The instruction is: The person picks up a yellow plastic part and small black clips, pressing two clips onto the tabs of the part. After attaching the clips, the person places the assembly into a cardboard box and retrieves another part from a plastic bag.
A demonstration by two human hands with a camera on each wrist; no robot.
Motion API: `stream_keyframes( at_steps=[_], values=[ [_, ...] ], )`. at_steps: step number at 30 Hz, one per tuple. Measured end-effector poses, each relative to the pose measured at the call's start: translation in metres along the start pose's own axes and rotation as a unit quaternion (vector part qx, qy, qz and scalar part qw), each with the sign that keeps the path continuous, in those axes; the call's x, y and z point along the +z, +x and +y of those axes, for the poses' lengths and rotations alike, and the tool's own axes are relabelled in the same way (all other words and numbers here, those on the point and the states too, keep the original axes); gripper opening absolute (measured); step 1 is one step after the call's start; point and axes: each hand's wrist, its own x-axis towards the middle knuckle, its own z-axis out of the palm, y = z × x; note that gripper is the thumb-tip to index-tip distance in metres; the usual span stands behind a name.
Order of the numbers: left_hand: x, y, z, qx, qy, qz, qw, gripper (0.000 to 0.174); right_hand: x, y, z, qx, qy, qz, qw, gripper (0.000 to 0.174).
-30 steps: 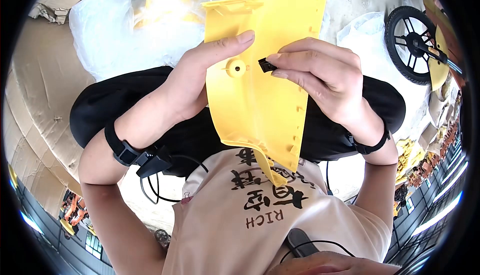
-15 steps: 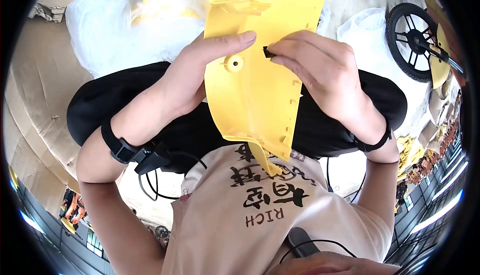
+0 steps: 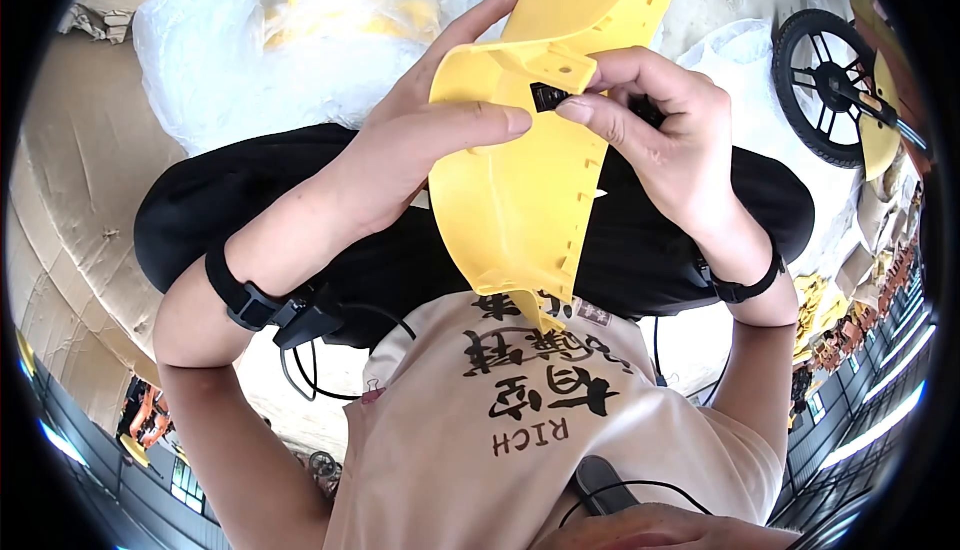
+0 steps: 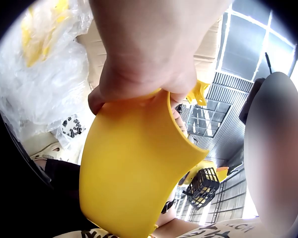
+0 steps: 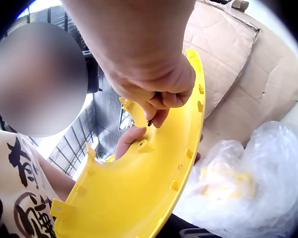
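Note:
A curved yellow plastic panel [image 3: 510, 200] with small tabs along its edge is held up over the lap. My left hand [image 3: 400, 140] grips its left side, thumb on the inner face and fingers behind. Between thumb and forefinger, my right hand [image 3: 680, 130] pinches a small black plastic clip [image 3: 549, 98], right at a holed yellow tab [image 3: 565, 70] near the panel's upper end. More black shows inside the curled fingers of that hand. In the right wrist view the clip [image 5: 150, 122] is mostly hidden by fingertips; the panel's smooth outer face [image 4: 129, 158] fills the left wrist view.
Clear plastic bags with yellow parts [image 3: 340, 10] lie ahead on the left, beside flattened cardboard [image 3: 90, 200]. A black spoked wheel [image 3: 825, 90] stands at the right. The person's black-trousered legs [image 3: 240, 175] lie below the panel. Cables [image 3: 315, 375] hang by the left wrist.
The panel has tilted, bringing its upper holed tab into view. My left thumb has shifted lower and right on it. The right hand has brought the black clip up to the tab.

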Motion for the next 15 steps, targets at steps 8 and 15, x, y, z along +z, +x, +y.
stream_keyframes(
  at_steps=[8, 15],
  values=[
    [-0.001, 0.0007, -0.0014, 0.005, 0.027, -0.019, 0.999, 0.08, 0.0016, -0.0028, -0.001, 0.009, 0.028, -0.011, 0.999, 0.017],
    [0.0023, 0.0011, -0.0006, 0.004, -0.011, -0.028, 1.0, 0.085, 0.0037, -0.0037, -0.001, 0.038, 0.137, -0.018, 0.99, 0.017]
  ],
)
